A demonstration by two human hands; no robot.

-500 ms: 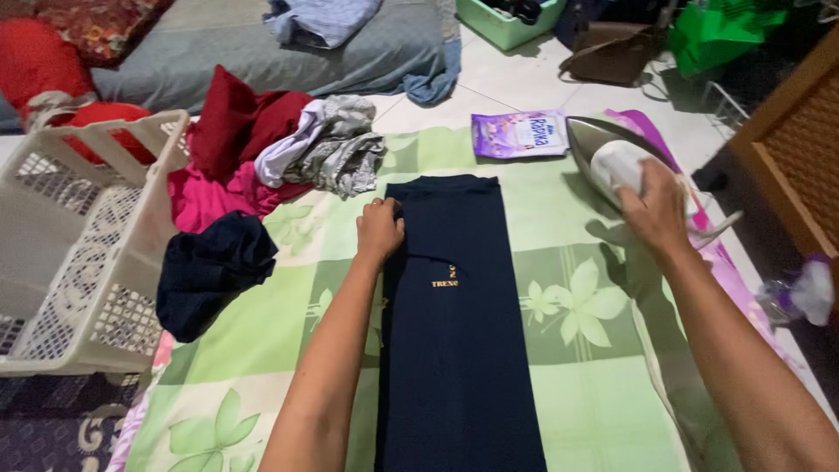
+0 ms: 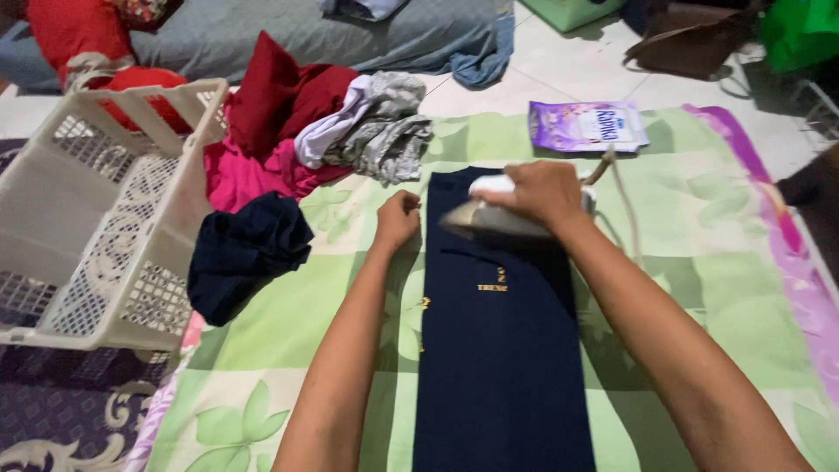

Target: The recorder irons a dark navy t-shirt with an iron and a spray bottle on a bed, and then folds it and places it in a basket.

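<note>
The right hand (image 2: 542, 192) is clamped on the iron (image 2: 498, 214), which sits flat near the top end of the navy garment (image 2: 502, 350), nose pointing toward the frame's left. The left hand (image 2: 398, 218) is closed in a fist, pinning the garment's left edge just beside the iron. The garment's long axis runs from centre frame straight down toward the person. Upper right lies a purple pouch (image 2: 587, 125); far left, a white basket (image 2: 96, 218).

The right hand (image 2: 542, 190) has brought the iron (image 2: 489, 214) from its apparent resting spot onto the navy garment (image 2: 498, 350).
</note>
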